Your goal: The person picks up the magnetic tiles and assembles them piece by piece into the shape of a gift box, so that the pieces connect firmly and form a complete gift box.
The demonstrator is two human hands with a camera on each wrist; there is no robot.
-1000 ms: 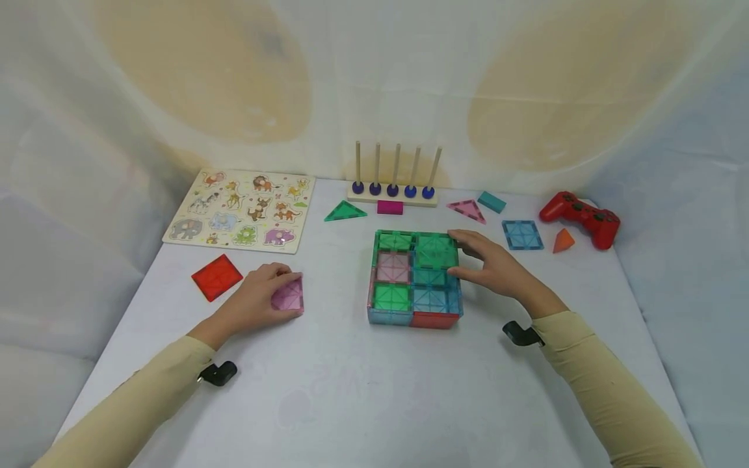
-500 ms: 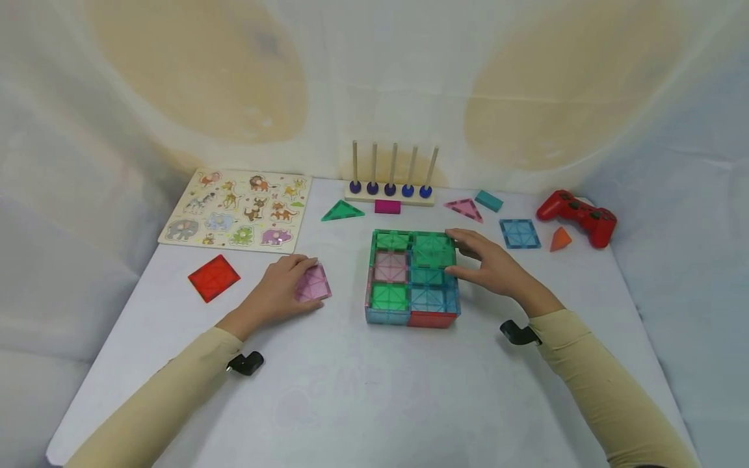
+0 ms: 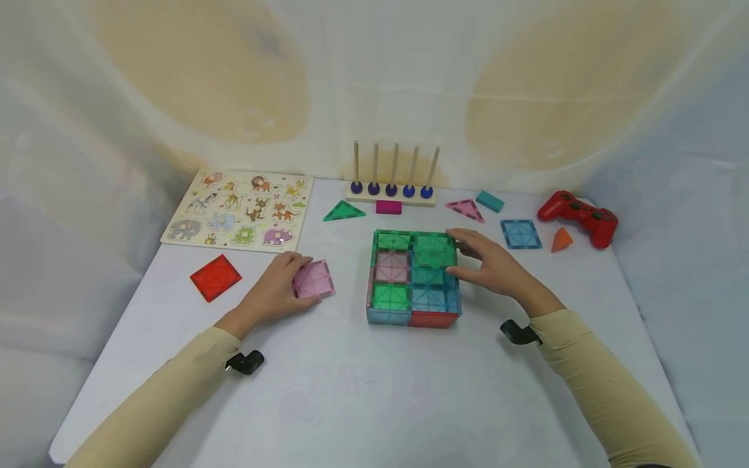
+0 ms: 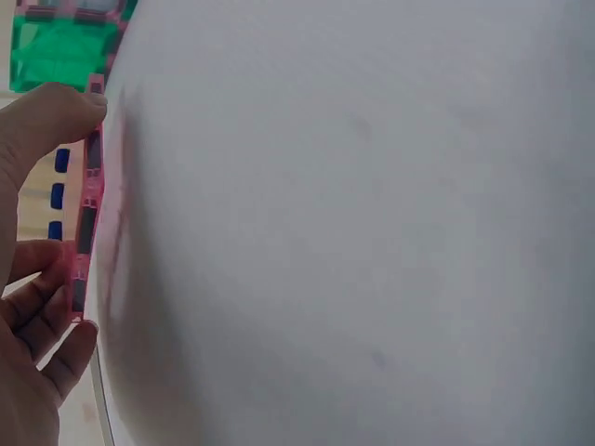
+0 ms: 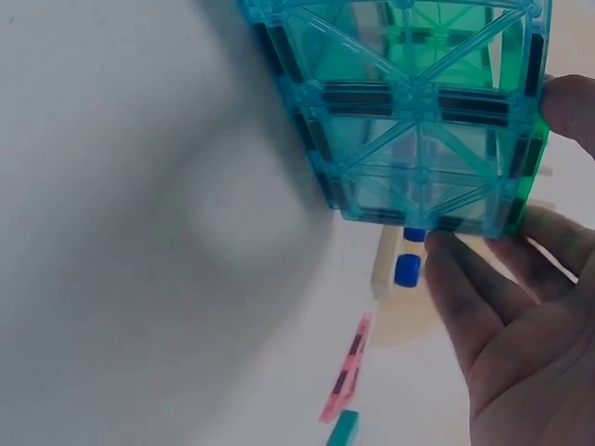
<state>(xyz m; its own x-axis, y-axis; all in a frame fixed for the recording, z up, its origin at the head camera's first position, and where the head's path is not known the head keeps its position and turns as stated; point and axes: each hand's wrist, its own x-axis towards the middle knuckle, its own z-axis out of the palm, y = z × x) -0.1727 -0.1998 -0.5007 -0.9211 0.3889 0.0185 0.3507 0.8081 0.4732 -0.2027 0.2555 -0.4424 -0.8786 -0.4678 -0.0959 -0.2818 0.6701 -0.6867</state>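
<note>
My left hand holds a pink square magnetic tile low over the white table, thumb on one edge and fingers on the opposite one. The tile shows edge-on in the left wrist view. To its right stands a low box of translucent magnetic tiles, divided into several compartments. A green square tile lies over its back right corner. My right hand grips that green tile, thumb on its near edge and fingers at the far edge. In the right wrist view, fingertips also touch the box's blue wall.
A red square tile lies left, below an animal puzzle board. Behind the box are a peg stand, a green triangle, a magenta block and a pink triangle. A blue tile and red game controller sit right.
My left hand has carried the pink tile to the right, closer to the box, and slowed in the last half second. My right hand stays at the box's back right corner.
</note>
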